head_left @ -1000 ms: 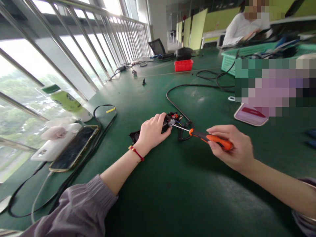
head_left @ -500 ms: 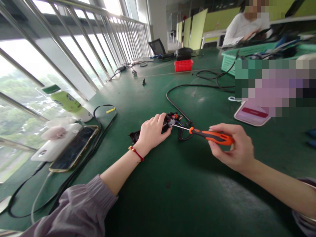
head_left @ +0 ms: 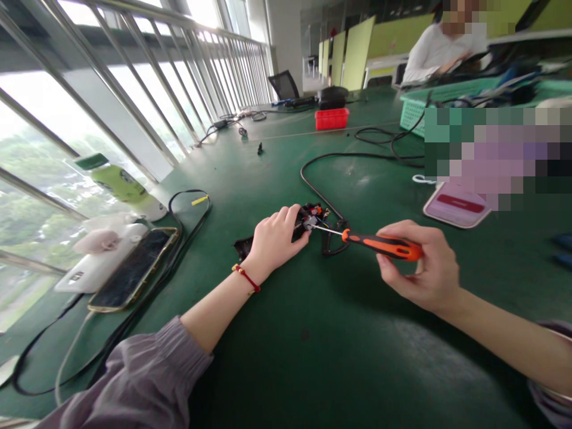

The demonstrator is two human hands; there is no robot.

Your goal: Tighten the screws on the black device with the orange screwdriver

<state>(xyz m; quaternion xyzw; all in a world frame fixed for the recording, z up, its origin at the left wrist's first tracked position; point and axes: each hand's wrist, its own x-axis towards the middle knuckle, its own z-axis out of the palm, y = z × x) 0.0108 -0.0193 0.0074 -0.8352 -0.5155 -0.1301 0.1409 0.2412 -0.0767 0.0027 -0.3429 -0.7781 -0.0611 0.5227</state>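
Observation:
My left hand [head_left: 276, 238] is closed around a black corded device [head_left: 243, 247] and holds it down on the green table. The device's casing is opened at its right end, where small red and blue wires and a grey metal-looking part [head_left: 310, 222] show. My right hand [head_left: 424, 265] grips the orange and black handle of a screwdriver [head_left: 379, 243]. Its thin shaft points left, and the tip meets the grey part beside my left thumb. Exactly what the tip sits in is too small to make out. My left palm hides the device's middle.
A black cable [head_left: 322, 156] runs from the device toward a green basket [head_left: 413, 113]. Farther back sits a red tray [head_left: 332, 118]. On the left are a phone [head_left: 136, 268], a white power bank [head_left: 74, 277] and a bottle [head_left: 123, 185]. Another phone [head_left: 456, 205] lies right; a person [head_left: 447, 50] sits beyond.
The screwdriver's handle has turned a little about its length, as its orange and black pattern shows differently. My right fingers shifted slightly with it. My left hand and the device stay put.

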